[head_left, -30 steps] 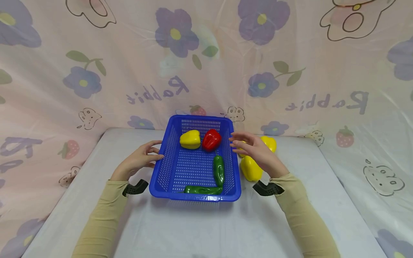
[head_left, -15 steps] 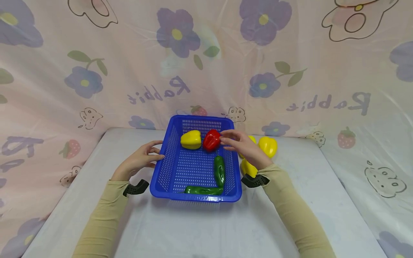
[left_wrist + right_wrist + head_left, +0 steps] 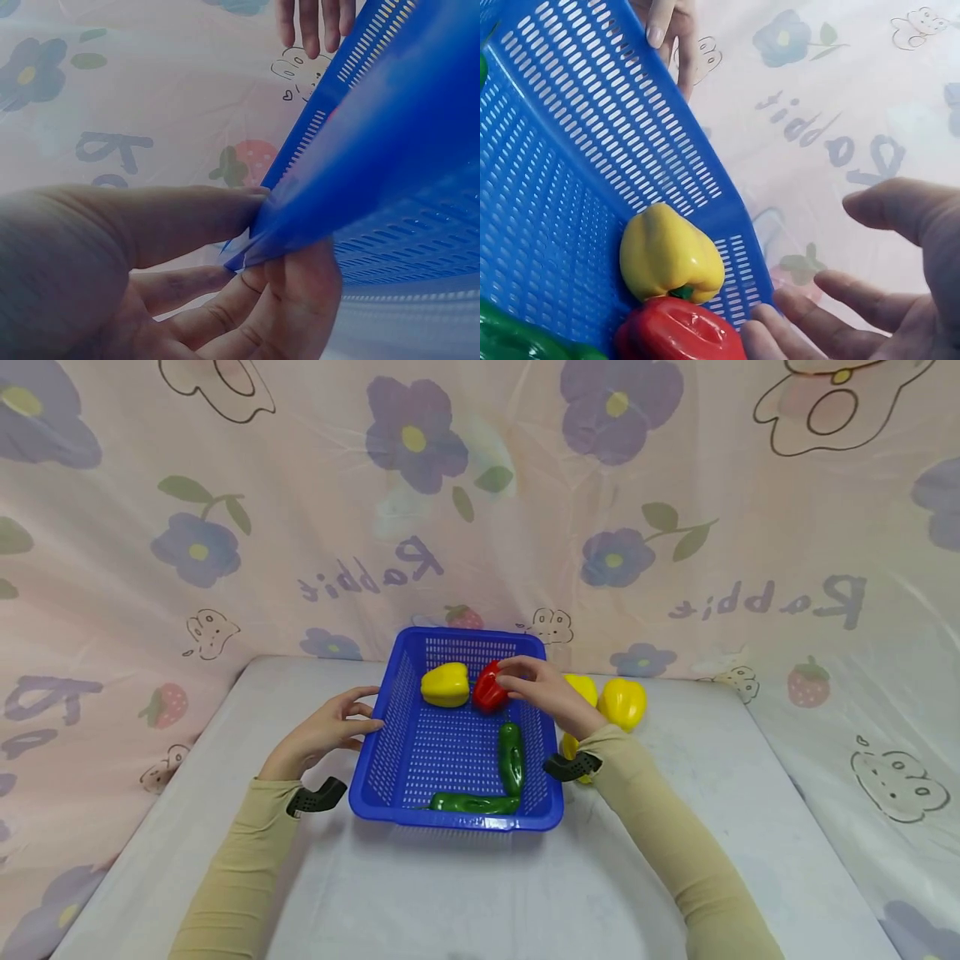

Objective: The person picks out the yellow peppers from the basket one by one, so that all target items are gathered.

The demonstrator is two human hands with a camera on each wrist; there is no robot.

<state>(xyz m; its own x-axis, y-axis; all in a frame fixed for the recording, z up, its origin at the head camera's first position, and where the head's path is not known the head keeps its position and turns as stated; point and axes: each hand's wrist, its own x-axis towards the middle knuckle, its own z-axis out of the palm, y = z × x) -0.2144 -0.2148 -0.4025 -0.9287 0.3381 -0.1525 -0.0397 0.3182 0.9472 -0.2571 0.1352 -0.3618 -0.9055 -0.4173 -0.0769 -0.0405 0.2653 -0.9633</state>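
Note:
My left hand [image 3: 322, 731] holds the left rim of a blue plastic basket [image 3: 465, 822], which stands tilted. In the left wrist view the thumb lies on one side of the rim [image 3: 289, 187] and the fingers on the other. My right hand [image 3: 551, 693] is over the basket's right side, its fingers spread and holding nothing, overlapping a red bell pepper [image 3: 486, 689]. Beside that lies a yellow bell pepper [image 3: 445, 685]. Two long green peppers [image 3: 512, 760] lie near the basket's right and front walls, one along each.
On the white tabletop [image 3: 420, 893], right of the basket, sit yellow bell peppers [image 3: 622, 703], partly hidden behind my right hand and forearm. A patterned cloth backdrop [image 3: 480, 527] hangs right behind the basket. Each wrist wears a black device [image 3: 572, 766].
My right hand has moved left from outside the basket's right rim to over the red bell pepper. My left hand and the basket have stayed where they were.

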